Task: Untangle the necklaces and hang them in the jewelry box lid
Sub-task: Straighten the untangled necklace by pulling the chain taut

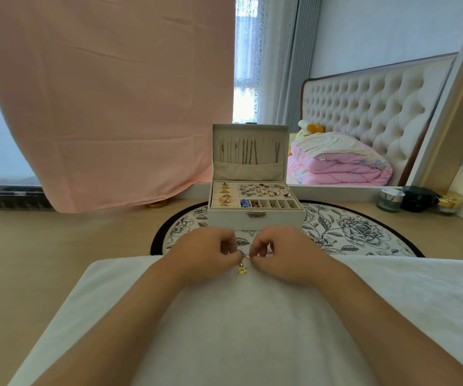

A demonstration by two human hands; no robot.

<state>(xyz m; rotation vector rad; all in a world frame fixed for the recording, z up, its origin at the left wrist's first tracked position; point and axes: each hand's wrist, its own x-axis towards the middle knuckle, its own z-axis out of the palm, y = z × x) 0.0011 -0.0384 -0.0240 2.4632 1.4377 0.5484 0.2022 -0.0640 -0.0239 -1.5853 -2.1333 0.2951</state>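
Note:
A white jewelry box (pixel 255 218) stands open on a round floral mat. Its upright lid (pixel 250 129) holds several necklaces hanging from hooks above a fabric pocket. Just in front of the box, my left hand (pixel 208 252) and my right hand (pixel 283 252) are held close together over a white towel. Both pinch a thin necklace chain between thumb and fingers. A small gold pendant (pixel 242 270) dangles from the chain between the two hands. Most of the chain is hidden by my fingers.
The white towel (pixel 252 316) covers the near part of the table. The floral mat (pixel 358 232) lies under the box. Several cosmetic jars (pixel 417 201) and a white box stand at the right. A pink cloth (pixel 108 101) drapes over the mirror behind.

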